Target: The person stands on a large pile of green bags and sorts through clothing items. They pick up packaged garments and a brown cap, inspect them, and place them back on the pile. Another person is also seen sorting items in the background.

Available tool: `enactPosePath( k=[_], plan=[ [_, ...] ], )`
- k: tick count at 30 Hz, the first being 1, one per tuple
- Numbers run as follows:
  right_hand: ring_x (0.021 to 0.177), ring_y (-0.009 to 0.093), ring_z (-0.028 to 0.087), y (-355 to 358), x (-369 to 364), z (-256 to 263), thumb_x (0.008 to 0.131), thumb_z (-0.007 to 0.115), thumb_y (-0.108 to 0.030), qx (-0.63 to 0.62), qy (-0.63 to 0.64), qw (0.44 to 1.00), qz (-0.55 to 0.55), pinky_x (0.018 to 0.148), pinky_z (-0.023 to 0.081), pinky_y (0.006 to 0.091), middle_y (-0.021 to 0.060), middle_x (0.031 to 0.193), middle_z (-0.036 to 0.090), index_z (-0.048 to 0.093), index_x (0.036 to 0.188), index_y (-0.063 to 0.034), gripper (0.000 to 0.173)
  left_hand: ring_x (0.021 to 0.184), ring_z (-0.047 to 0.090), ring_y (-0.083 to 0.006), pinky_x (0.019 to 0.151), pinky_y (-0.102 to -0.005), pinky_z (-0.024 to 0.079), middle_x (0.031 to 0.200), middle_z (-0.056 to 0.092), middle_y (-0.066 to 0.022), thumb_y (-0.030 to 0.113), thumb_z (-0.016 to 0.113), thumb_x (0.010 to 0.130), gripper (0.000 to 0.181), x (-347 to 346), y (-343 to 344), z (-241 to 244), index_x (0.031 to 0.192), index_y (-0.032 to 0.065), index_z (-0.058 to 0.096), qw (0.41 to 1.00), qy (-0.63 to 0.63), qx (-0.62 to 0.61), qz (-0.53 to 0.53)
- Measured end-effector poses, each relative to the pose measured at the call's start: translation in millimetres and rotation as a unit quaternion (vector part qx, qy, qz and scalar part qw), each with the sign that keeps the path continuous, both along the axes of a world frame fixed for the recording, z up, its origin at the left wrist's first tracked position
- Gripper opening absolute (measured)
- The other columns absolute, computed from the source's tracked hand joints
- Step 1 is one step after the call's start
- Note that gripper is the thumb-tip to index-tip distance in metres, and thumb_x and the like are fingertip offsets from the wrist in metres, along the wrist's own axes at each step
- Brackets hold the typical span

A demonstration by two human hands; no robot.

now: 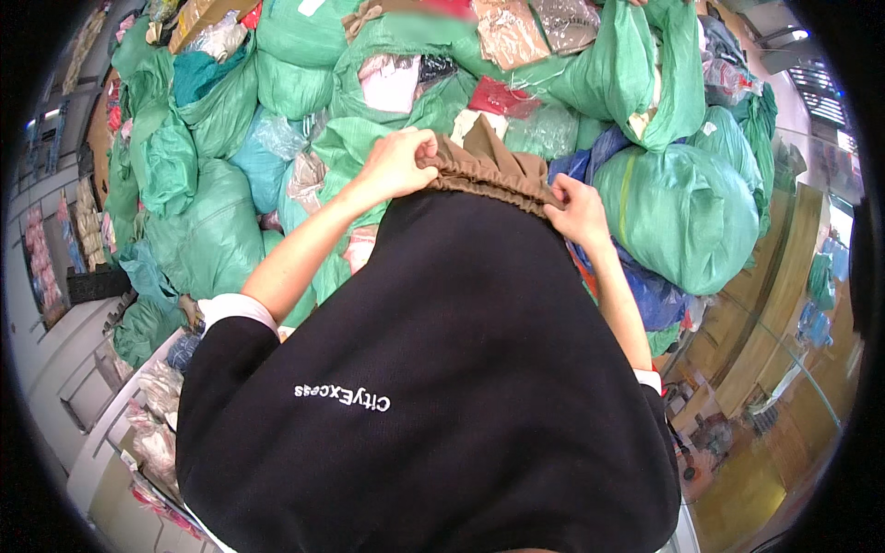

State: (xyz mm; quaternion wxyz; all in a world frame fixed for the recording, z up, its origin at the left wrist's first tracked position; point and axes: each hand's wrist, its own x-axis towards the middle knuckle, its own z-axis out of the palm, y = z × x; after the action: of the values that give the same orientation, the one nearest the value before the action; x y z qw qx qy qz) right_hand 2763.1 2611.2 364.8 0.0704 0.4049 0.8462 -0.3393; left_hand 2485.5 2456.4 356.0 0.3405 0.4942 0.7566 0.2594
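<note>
A brown cloth garment with a gathered elastic waistband spans the gap between my two hands, just beyond the front of my black shirt. My left hand pinches the left end of the waistband between thumb and fingers. The right end of the band is gripped by my right hand. Beyond the band the brown fabric stands up in folds, and its far part is partly hidden. Red fabric in clear plastic and a pale cloth piece lie just past it.
Large green woven sacks are heaped on the left and ahead. A full green sack sits at the right over blue plastic. Packaged brown garments lie at the far side. Another person's fingers touch a sack at the top edge.
</note>
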Motion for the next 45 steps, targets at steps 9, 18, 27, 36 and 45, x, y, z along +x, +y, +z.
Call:
enactPosePath(
  k=[9, 18, 27, 36, 45],
  plan=[
    [0.090, 0.021, 0.059, 81.7, -34.8, 68.0, 0.082, 0.060, -0.028, -0.408, 0.180, 0.893, 0.068, 0.080, 0.048, 0.0335, 0.0097, 0.095, 0.064, 0.061, 0.105, 0.0026, 0.039, 0.092, 0.063, -0.0204, 0.087, -0.0351, 0.047, 0.094, 0.069, -0.0096, 0.029, 0.056, 0.085, 0.033, -56.9, 61.9, 44.8, 0.098, 0.0016, 0.068, 0.922, -0.372, 0.001, -0.103],
    [0.136, 0.025, 0.027, 72.7, -71.4, 26.6, 0.069, 0.062, -0.064, -0.470, 0.460, 0.746, -0.102, 0.113, 0.013, 0.0357, 0.0130, 0.142, 0.037, 0.038, 0.138, 0.0008, 0.097, 0.113, 0.055, -0.0241, 0.098, -0.0360, 0.042, 0.127, 0.054, -0.0136, 0.026, 0.066, 0.083, 0.063, -82.6, 48.6, 15.2, 0.133, -0.0019, 0.041, 0.719, -0.678, 0.092, 0.126],
    [0.096, 0.011, 0.058, 77.6, -108.3, 53.3, 0.084, 0.066, -0.010, -0.386, 0.393, 0.830, -0.090, 0.085, 0.047, 0.0247, 0.0061, 0.106, 0.064, 0.055, 0.122, 0.0008, 0.042, 0.106, 0.058, -0.0150, 0.094, -0.0321, 0.044, 0.115, 0.061, -0.0081, 0.021, 0.066, 0.086, 0.045, -107.3, 66.7, 39.9, 0.124, 0.0000, 0.053, 0.854, -0.492, 0.120, 0.119],
    [0.116, 0.018, 0.049, 69.7, -151.7, 84.7, 0.073, 0.075, -0.018, -0.221, 0.495, 0.824, -0.166, 0.099, 0.038, 0.0305, 0.0118, 0.126, 0.053, 0.041, 0.133, 0.0023, 0.072, 0.137, 0.027, -0.0313, 0.111, -0.0385, 0.024, 0.148, 0.024, -0.0219, 0.016, 0.068, 0.075, 0.078, -31.0, 121.0, 105.1, 0.142, 0.0020, 0.030, 0.955, -0.052, 0.286, -0.057],
    [0.098, 0.015, 0.059, 99.8, -142.7, 103.9, 0.073, 0.076, -0.011, -0.176, 0.579, 0.768, -0.208, 0.091, 0.045, 0.0302, 0.0094, 0.108, 0.062, 0.053, 0.116, 0.0020, 0.051, 0.109, 0.048, -0.0291, 0.087, -0.0437, 0.042, 0.113, 0.054, -0.0131, 0.016, 0.080, 0.059, 0.036, -45.6, 134.0, 108.1, 0.091, 0.0088, 0.065, 0.893, 0.155, 0.423, 0.030]
  ],
)
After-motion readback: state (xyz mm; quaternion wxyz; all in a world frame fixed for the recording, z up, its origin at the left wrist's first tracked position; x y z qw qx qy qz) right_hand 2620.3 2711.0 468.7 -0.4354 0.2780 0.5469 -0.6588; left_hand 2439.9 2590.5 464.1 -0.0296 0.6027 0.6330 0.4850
